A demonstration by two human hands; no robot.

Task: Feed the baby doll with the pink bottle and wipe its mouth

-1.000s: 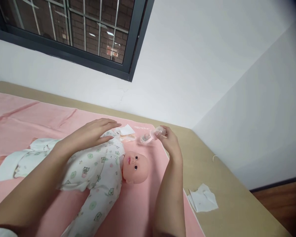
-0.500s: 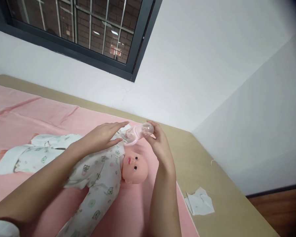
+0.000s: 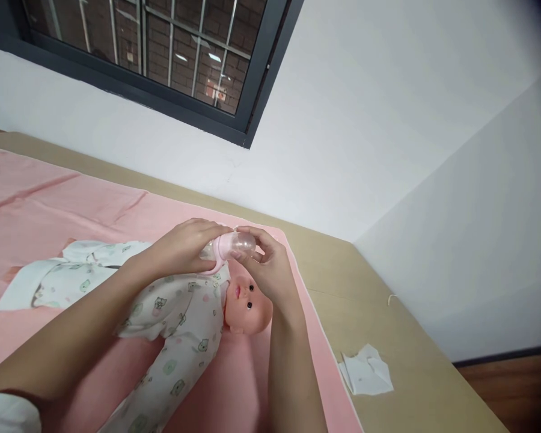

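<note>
A baby bottle (image 3: 226, 245) with a pink collar, a pink handle and a clear domed cap lies sideways between my hands, above the doll's chest. My left hand (image 3: 187, 246) is wrapped round the bottle's body, which it mostly hides. At the cap end, my right hand (image 3: 268, 255) pinches the clear cap between thumb and fingers. Below them a baby doll (image 3: 247, 307) rests on its back, its head to the right, in a white printed outfit (image 3: 180, 313). My right wrist covers part of its head.
The doll lies on a pink sheet (image 3: 247, 373) over a wooden surface (image 3: 338, 288). A crumpled white tissue (image 3: 366, 371) lies on the wood at the right. Behind stand a white wall (image 3: 306, 150) and a dark-framed window (image 3: 247, 114) with bars.
My left hand has closed round the bottle's body; before, its fingers were stretched out beside it. My right hand and the bottle have moved left, and the bottle now lies more level.
</note>
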